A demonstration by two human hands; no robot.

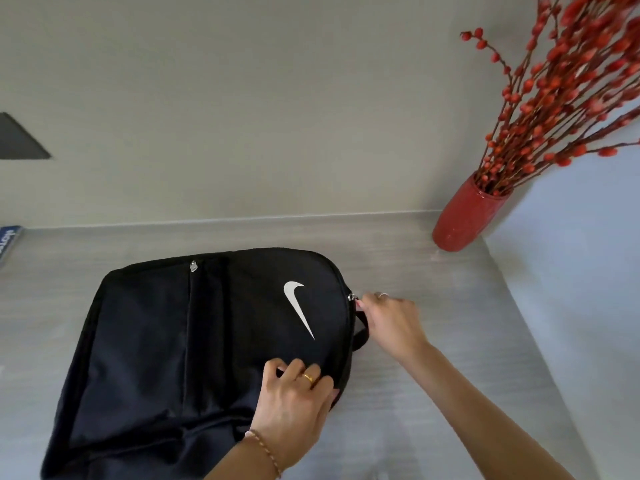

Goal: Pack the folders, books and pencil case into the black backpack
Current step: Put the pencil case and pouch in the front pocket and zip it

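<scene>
Head view looks down on the black backpack [194, 348], which lies flat on a pale grey tabletop [433, 358], logo side up, its top end toward the right. At that end the right hand [389, 323] has its fingers curled, the tips pinching at the metal zip pull [352, 297] on the bag's main seam, just above the carry loop [360, 336]. The left hand [294, 403] rests on the near edge of the bag with fingers bent, bunching the cloth; I judge it steadies the bag so the zip can run without dragging the whole thing along. The zip looks closed all round, so whether the packing is just starting or being finished I cannot tell.

None of the folders, books or pencil case can be seen. A second small zip pull [194, 266] sits on the front pocket, far from both hands. Well off to the right stands a red vase [464, 216] of red berry branches [561, 91], clear of the arms. At the far left edge a blue thing [8, 242] peeks in, too cut off to name. Nothing lies in the zip's path.
</scene>
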